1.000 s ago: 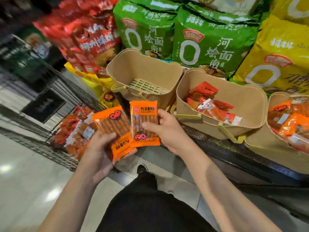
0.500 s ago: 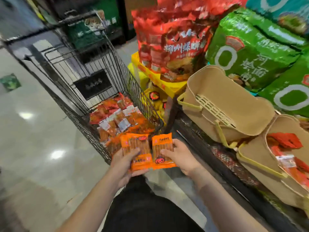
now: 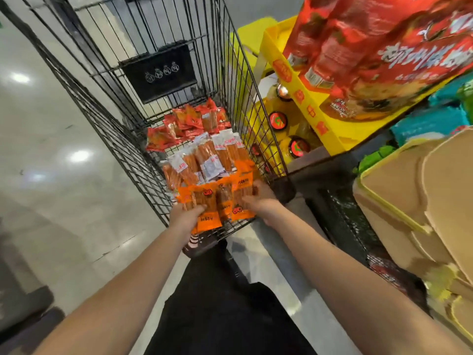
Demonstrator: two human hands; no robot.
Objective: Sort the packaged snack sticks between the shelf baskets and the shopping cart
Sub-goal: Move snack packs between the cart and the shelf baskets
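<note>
Orange packaged snack sticks are held in both hands at the near end of the black wire shopping cart (image 3: 128,103). The left hand (image 3: 185,216) grips an orange-wrapped pack of snack sticks (image 3: 204,208), thumb curled over its front. The right hand (image 3: 261,201) pinches a second orange pack (image 3: 240,198), fingers wrapped round its right edge; the two packs overlap just above the cart's near rim.

Progress, judged: the cart floor already carries a layer of clear-wrapped stick packs (image 3: 204,160) and, further back, red packs (image 3: 189,121), so sorting into the cart is well under way. The two held packs are not yet released. The tan shelf basket (image 3: 422,196) at right is seen only by its outer wall; its contents cannot be told, so what is left stays uncertain.

Room: the cart is open from above, with wire walls close on either side. The yellow display tray (image 3: 307,103) stands just beside the cart's right wall.
</note>
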